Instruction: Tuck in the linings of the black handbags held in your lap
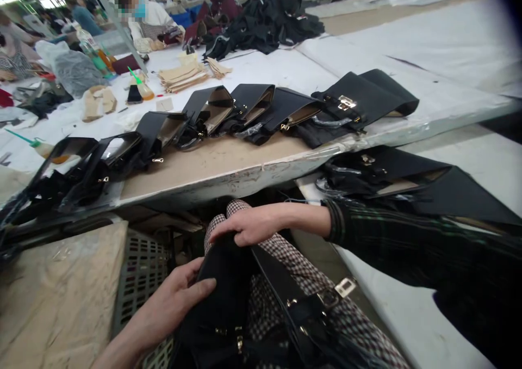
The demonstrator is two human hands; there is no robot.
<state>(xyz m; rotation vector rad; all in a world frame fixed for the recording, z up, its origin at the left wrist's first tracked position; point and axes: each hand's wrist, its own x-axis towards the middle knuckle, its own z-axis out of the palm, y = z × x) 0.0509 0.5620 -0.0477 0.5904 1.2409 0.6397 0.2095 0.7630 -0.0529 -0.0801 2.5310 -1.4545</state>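
Checked lap [304, 268], six o'clock: black bag [224, 293], gold clasp [346, 287] hanging loose; seems mid-work. Left hand [173, 301] pinches its edge, right hand [255, 225] grips its top. Three o'clock: more bags [411, 165]. Nine to one o'clock: bench row [204, 99], mouths open, likely also unfinished.

Bag [226, 287] on lap [267, 303], basket [142, 268] at left

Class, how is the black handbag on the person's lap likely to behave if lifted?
The black handbag may be fairly stiff along its flap, whose edge looks straight. Its lower part could flop, since the dark straps there look loosely gathered. The gold clasp juts out, so it might swing or catch.
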